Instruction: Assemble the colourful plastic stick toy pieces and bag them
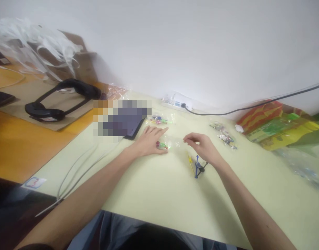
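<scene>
My left hand (150, 141) lies over the pale table with its fingers spread. Beside its thumb and fingers is a small clear plastic packet (162, 145) with green and red pieces; whether the thumb presses on it I cannot tell. My right hand (199, 144) is raised a little to the right, fingertips pinched together, and what they may hold is too small to make out. Below the right hand lie blue and black pieces with arrow-like tips (198, 168) and a thin yellow piece (190, 163).
A tablet-like device (136, 130), partly pixelated, lies left of another colourful packet (159, 119). More packets (226, 139) and a colourful bag (276, 125) are at right. A power strip (176, 102) with a black cable stands by the wall. A black headset-like band (63, 99) rests at left.
</scene>
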`<state>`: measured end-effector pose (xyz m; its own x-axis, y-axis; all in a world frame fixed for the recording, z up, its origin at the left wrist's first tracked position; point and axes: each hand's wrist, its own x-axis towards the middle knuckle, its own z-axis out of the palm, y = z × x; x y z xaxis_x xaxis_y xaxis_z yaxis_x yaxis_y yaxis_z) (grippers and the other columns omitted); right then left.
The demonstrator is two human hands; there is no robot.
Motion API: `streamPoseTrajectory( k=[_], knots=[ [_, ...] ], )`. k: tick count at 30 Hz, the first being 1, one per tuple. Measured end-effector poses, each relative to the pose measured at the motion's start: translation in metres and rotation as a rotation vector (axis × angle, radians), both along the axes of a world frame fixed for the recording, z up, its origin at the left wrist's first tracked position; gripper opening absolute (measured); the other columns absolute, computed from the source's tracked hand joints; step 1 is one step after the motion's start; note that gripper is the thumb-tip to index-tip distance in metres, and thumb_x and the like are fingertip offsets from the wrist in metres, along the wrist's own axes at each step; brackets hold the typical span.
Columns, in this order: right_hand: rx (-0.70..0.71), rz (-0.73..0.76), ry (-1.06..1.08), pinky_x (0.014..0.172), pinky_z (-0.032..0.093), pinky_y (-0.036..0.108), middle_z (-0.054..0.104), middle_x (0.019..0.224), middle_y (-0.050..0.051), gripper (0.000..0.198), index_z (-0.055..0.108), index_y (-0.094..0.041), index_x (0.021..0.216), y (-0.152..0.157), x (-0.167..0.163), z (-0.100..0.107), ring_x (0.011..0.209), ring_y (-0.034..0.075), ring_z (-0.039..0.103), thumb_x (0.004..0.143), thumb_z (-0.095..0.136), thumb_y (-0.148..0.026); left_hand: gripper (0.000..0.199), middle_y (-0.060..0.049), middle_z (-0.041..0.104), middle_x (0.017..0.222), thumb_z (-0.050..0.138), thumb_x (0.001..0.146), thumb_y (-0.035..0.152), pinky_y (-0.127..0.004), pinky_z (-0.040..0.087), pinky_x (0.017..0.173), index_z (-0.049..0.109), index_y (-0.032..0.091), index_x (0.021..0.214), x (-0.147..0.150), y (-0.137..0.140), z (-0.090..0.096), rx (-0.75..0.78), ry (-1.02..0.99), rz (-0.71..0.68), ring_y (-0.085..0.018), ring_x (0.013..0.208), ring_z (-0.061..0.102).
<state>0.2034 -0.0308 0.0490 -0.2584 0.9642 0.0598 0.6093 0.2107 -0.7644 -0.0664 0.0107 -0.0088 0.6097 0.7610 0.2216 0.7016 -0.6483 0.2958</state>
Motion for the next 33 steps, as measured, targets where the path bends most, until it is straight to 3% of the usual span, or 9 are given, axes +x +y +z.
streamPoseTrajectory(
  k=[4, 8, 13, 17, 20, 24, 29, 33],
  knots=[
    [0.022, -0.040, -0.454, 0.090, 0.041, 0.044, 0.075, 0.098, 0.006, 0.021, 0.075, -0.025, 0.097, -0.031, 0.023, 0.007, 0.098, 0.028, 0.062, 0.091, 0.060, -0.039, 0.098, -0.009, 0.053, 0.147, 0.064, 0.082, 0.071, -0.050, 0.017, 0.124, 0.026, 0.028, 0.161, -0.001, 0.000, -0.002, -0.007, 0.003, 0.001, -0.034, 0.141, 0.039],
    [-0.045, -0.021, -0.585, 0.095, 0.036, 0.047, 0.074, 0.099, 0.008, 0.018, 0.075, -0.023, 0.091, -0.047, 0.020, -0.007, 0.103, 0.030, 0.059, 0.088, 0.066, -0.038, 0.096, -0.009, 0.052, 0.148, 0.063, 0.083, 0.070, -0.049, 0.017, 0.124, 0.026, 0.028, 0.161, 0.000, 0.001, -0.004, 0.002, 0.001, 0.012, -0.034, 0.141, 0.038],
    [-0.056, -0.059, -0.426, 0.092, 0.042, 0.042, 0.076, 0.096, 0.006, 0.016, 0.075, -0.022, 0.091, -0.043, 0.008, -0.015, 0.098, 0.027, 0.064, 0.085, 0.066, -0.034, 0.097, -0.008, 0.051, 0.149, 0.063, 0.083, 0.070, -0.050, 0.017, 0.123, 0.025, 0.029, 0.161, 0.001, -0.001, -0.003, 0.008, 0.004, 0.018, -0.034, 0.141, 0.039],
    [-0.121, -0.156, -0.064, 0.081, 0.049, 0.032, 0.075, 0.099, 0.007, 0.029, 0.072, -0.020, 0.109, -0.038, 0.009, -0.009, 0.090, 0.022, 0.069, 0.086, 0.063, -0.034, 0.098, -0.008, 0.053, 0.146, 0.066, 0.082, 0.068, -0.048, 0.022, 0.122, 0.024, 0.029, 0.162, 0.000, 0.000, -0.002, 0.010, -0.012, 0.021, -0.033, 0.139, 0.041],
    [-0.201, -0.118, 0.082, 0.073, 0.051, 0.029, 0.073, 0.093, 0.005, 0.037, 0.068, -0.019, 0.121, -0.036, 0.012, -0.001, 0.082, 0.019, 0.069, 0.089, 0.060, -0.036, 0.101, -0.009, 0.054, 0.142, 0.069, 0.081, 0.066, -0.046, 0.027, 0.119, 0.022, 0.029, 0.162, 0.000, 0.001, -0.003, 0.006, -0.035, 0.023, -0.033, 0.135, 0.044],
    [-0.201, -0.062, -0.048, 0.065, 0.048, 0.027, 0.072, 0.091, 0.004, 0.037, 0.069, -0.020, 0.124, -0.030, 0.010, 0.004, 0.074, 0.017, 0.067, 0.091, 0.058, -0.033, 0.102, -0.009, 0.054, 0.141, 0.071, 0.079, 0.065, -0.047, 0.029, 0.117, 0.023, 0.030, 0.162, 0.001, 0.002, -0.004, 0.009, -0.062, 0.017, -0.034, 0.132, 0.045],
    [-0.096, -0.033, -0.321, 0.080, 0.049, 0.029, 0.075, 0.099, 0.007, 0.036, 0.073, -0.020, 0.123, -0.009, -0.007, -0.001, 0.084, 0.020, 0.068, 0.091, 0.056, -0.021, 0.101, -0.010, 0.053, 0.144, 0.071, 0.080, 0.065, -0.047, 0.028, 0.117, 0.024, 0.029, 0.162, 0.001, -0.001, 0.000, 0.005, -0.056, 0.022, -0.034, 0.132, 0.044],
    [-0.009, 0.063, -0.364, 0.085, 0.047, 0.030, 0.077, 0.105, 0.009, 0.033, 0.075, -0.017, 0.119, 0.009, -0.026, -0.006, 0.090, 0.022, 0.069, 0.091, 0.056, -0.018, 0.103, -0.011, 0.051, 0.147, 0.072, 0.079, 0.065, -0.048, 0.027, 0.118, 0.024, 0.028, 0.162, 0.002, -0.001, 0.001, 0.005, -0.044, 0.020, -0.035, 0.133, 0.045]
  ],
)
